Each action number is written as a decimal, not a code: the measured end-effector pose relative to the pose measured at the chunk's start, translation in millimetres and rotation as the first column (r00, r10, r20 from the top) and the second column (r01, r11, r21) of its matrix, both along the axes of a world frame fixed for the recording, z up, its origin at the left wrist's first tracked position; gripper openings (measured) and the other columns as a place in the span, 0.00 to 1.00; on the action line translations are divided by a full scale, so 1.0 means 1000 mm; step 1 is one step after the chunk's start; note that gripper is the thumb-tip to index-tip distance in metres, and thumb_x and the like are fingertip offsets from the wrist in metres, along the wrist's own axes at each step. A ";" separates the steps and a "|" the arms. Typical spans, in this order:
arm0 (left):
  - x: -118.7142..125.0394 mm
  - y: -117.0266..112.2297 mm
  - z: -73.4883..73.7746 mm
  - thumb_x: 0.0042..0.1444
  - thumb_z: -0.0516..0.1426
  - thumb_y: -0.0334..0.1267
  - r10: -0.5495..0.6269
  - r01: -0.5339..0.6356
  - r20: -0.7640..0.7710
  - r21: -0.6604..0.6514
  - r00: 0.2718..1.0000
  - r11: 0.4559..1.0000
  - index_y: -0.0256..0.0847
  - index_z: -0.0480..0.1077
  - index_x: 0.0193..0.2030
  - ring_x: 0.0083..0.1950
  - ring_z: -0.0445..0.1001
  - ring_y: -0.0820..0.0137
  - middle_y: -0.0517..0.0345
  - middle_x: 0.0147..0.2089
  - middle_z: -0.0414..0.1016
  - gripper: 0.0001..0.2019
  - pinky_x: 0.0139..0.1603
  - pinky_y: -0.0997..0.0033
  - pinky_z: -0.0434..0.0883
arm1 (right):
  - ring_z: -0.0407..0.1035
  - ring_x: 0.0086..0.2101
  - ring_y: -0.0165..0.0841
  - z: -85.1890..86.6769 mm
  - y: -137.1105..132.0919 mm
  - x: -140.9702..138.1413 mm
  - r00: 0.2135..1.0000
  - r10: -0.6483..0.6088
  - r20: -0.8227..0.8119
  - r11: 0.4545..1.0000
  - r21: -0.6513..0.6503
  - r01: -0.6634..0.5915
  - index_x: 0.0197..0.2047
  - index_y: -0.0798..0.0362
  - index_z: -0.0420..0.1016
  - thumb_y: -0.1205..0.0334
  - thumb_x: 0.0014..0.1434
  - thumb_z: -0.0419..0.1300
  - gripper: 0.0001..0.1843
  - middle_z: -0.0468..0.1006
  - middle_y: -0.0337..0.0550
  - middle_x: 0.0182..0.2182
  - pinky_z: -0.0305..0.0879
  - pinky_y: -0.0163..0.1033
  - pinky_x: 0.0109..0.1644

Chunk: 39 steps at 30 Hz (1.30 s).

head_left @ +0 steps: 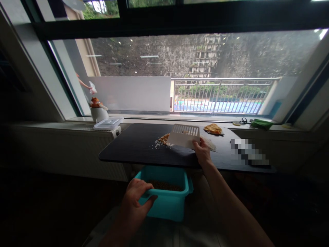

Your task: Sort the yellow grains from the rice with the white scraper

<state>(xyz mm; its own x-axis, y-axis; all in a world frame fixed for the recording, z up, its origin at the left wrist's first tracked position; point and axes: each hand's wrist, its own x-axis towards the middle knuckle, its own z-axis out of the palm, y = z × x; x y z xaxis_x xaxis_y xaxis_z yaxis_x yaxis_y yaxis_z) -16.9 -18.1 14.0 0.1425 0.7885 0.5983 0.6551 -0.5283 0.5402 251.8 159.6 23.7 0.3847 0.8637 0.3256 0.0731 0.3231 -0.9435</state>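
My left hand [138,197] is closed on the front left rim of a teal plastic bin [167,206], thumb outside and fingers over the edge. Brown granules [166,185] lie inside the bin. My right hand [203,151] grips the near right corner of a beige slotted scoop [181,139], which is over the dark tabletop [133,145]. Tan kernels show through its slots. A small heap of orange-tan kernels [164,138] lies at the scoop's left, with white grains [156,144] scattered about it. More pale grains [210,144] are spread to the right, partly hidden by my hand.
A folded yellow cloth [213,129] lies at the table's back right; a blurred-out item [249,151] is near the right end. On the sill are black scissors [243,120], a green packet [261,124], a clear plastic box [108,123] and a white pot [98,114].
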 end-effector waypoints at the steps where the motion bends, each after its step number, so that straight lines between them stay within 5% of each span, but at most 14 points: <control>1: 0.000 0.000 0.000 0.52 0.61 0.34 0.002 -0.002 -0.001 -0.003 1.000 1.000 0.44 0.74 0.33 0.38 0.74 0.62 0.58 0.32 0.76 0.02 0.44 0.58 0.74 | 0.75 0.37 0.39 0.000 0.000 0.000 1.000 0.004 -0.002 1.000 0.002 -0.004 0.45 0.51 0.74 0.49 0.47 0.59 0.23 0.81 0.43 0.36 0.72 0.41 0.41; 34: -0.002 0.004 -0.011 0.50 0.63 0.34 0.026 -0.026 0.006 0.038 1.000 0.999 0.44 0.75 0.34 0.38 0.76 0.61 0.58 0.32 0.77 0.04 0.43 0.57 0.76 | 0.75 0.33 0.39 0.000 -0.005 -0.003 0.992 0.111 -0.060 0.993 0.052 -0.108 0.43 0.53 0.76 0.51 0.46 0.64 0.22 0.81 0.43 0.32 0.72 0.42 0.39; 39: -0.002 0.004 -0.010 0.49 0.63 0.33 0.029 -0.029 0.005 0.026 1.000 0.999 0.44 0.75 0.34 0.37 0.76 0.61 0.58 0.32 0.77 0.04 0.41 0.57 0.77 | 0.74 0.33 0.37 0.006 -0.010 -0.003 0.985 0.044 -0.166 0.999 0.016 -0.042 0.44 0.52 0.72 0.47 0.45 0.63 0.25 0.78 0.39 0.33 0.74 0.38 0.28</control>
<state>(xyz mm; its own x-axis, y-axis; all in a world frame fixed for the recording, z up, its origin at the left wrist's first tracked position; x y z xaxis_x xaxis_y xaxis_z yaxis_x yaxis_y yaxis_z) -18.4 -14.6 3.9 0.1169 0.7762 0.6196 0.6678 -0.5232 0.5294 249.0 149.2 29.5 0.3965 0.8772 0.2709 -0.0986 0.3340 -0.9374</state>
